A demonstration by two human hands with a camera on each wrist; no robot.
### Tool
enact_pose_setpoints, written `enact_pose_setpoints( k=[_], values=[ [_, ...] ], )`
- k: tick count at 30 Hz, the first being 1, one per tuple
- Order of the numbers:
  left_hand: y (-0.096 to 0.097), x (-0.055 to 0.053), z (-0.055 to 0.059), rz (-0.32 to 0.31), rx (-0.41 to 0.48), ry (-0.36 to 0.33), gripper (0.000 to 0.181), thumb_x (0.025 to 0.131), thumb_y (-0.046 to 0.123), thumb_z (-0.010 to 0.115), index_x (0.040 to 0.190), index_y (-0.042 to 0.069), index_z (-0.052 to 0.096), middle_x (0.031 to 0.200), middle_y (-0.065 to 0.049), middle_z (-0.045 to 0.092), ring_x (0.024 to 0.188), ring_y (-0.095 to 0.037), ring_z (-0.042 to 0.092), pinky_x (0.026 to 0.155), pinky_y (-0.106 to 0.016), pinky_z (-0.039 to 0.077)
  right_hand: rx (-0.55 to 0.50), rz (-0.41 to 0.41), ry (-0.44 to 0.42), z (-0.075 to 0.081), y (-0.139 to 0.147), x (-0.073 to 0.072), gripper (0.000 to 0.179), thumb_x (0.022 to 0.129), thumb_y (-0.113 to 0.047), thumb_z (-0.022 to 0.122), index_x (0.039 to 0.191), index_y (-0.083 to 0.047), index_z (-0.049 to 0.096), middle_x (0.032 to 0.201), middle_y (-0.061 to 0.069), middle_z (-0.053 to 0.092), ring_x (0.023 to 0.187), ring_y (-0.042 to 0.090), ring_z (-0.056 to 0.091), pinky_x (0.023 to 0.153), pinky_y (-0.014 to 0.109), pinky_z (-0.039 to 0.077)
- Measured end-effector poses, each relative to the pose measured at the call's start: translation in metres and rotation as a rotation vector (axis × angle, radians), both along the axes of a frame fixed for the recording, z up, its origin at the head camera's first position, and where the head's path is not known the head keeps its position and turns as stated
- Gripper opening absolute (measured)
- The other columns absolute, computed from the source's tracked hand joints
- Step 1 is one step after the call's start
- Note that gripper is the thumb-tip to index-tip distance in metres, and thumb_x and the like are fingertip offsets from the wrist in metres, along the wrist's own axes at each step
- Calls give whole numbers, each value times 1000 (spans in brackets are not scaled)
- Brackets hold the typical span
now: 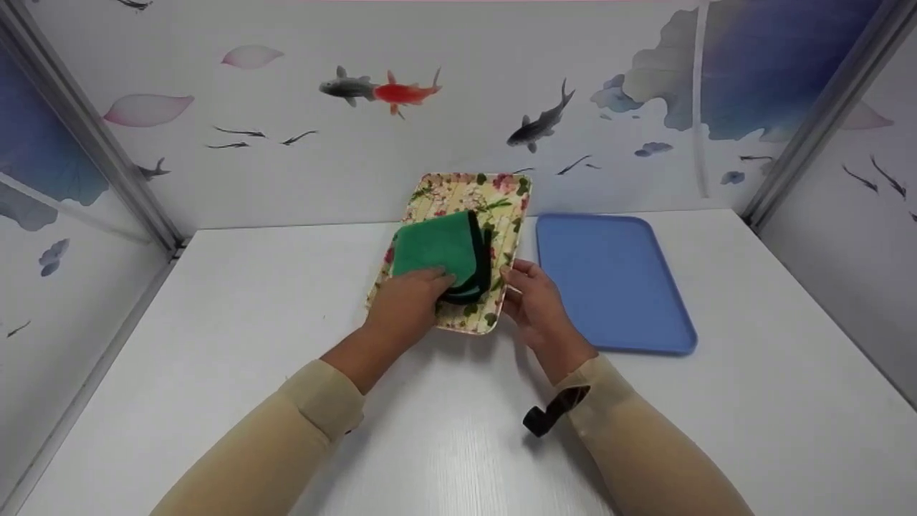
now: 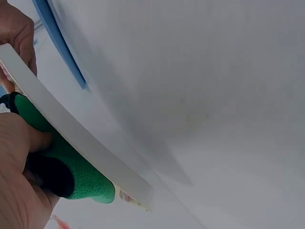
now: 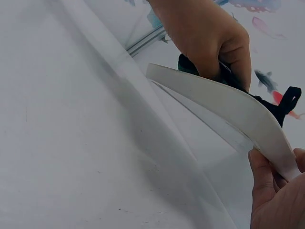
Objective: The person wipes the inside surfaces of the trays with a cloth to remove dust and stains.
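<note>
A flower-patterned tray [image 1: 510,215] is held tilted above the table, its pale underside [image 3: 214,98] showing in the right wrist view. My right hand [image 1: 537,304] grips the tray's right edge, with fingers beneath it. On the tray's face lies a folded green cloth [image 1: 433,247] with black edging. My left hand [image 1: 405,304] holds the cloth at its lower left part against the tray. In the left wrist view, the thumb of the left hand [image 2: 16,167] lies along the green cloth [image 2: 88,176], while the other fingers are partly hidden.
A blue tray [image 1: 609,287] lies flat on the white table [image 1: 272,301], right of the patterned tray. White wall panels [image 1: 458,143] painted with fish close off the back and sides. A black strap end [image 1: 541,419] hangs from the right sleeve.
</note>
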State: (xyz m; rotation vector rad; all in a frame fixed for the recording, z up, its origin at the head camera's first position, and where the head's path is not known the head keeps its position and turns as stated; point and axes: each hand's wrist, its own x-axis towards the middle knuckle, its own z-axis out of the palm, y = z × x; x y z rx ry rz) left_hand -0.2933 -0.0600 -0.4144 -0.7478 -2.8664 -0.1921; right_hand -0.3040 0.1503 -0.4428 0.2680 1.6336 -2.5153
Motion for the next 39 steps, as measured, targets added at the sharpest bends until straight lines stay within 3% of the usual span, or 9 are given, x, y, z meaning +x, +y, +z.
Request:
enact_pose_setpoints(
  k=[6, 11, 17, 21, 26, 30, 39],
  values=[
    [10, 10, 3, -52, -14, 24, 41, 100, 15, 70, 140, 15, 66, 145, -7, 65, 134, -27, 63, 111, -47, 51, -8, -10, -8, 1, 1, 0, 31, 109, -18, 52, 138, -9, 47, 116, 0, 61, 88, 10, 69, 79, 26, 56],
    [11, 16, 2, -88, -54, 41, 41, 99, 16, 70, 140, 16, 66, 144, -7, 66, 134, -25, 63, 111, -45, 51, -17, -16, -18, 2, 1, 0, 26, 108, -19, 55, 133, -10, 51, 122, 3, 63, 94, 13, 71, 83, 27, 58],
    [0, 20, 0, -153, -87, 32, 38, 101, 9, 66, 139, 15, 67, 144, -7, 65, 134, -26, 62, 112, -45, 50, -1, -19, -45, 1, 2, -1, 29, 108, -19, 55, 134, -10, 50, 121, 2, 62, 91, 12, 72, 82, 27, 58],
    [-10, 19, -2, -179, -80, 21, 39, 101, 4, 64, 138, 12, 67, 145, -9, 64, 136, -28, 61, 112, -47, 50, 22, -27, -50, -1, 5, -2, 32, 109, -20, 54, 139, -11, 47, 114, -1, 57, 76, 9, 62, 74, 26, 53],
    [-21, 19, -7, -172, -70, 31, 36, 100, 3, 65, 135, 11, 69, 142, -9, 66, 133, -29, 63, 110, -46, 52, 53, -42, -61, -2, 7, -4, 32, 108, -20, 55, 138, -11, 51, 112, -1, 53, 65, 10, 49, 65, 25, 48],
    [-28, 19, -9, -148, -82, 22, 35, 99, 1, 66, 133, 11, 71, 139, -8, 68, 130, -28, 65, 108, -44, 53, 80, -64, -71, -5, 9, -7, 32, 107, -21, 58, 136, -10, 55, 111, -1, 56, 65, 10, 48, 64, 25, 47],
    [-44, 21, -11, -72, -137, -57, 32, 98, 1, 67, 128, 10, 72, 127, -8, 74, 121, -28, 69, 103, -45, 57, 118, -71, -73, -10, 12, -11, 35, 106, -19, 59, 137, -5, 58, 107, -1, 65, 76, 9, 66, 69, 25, 55]
  ],
)
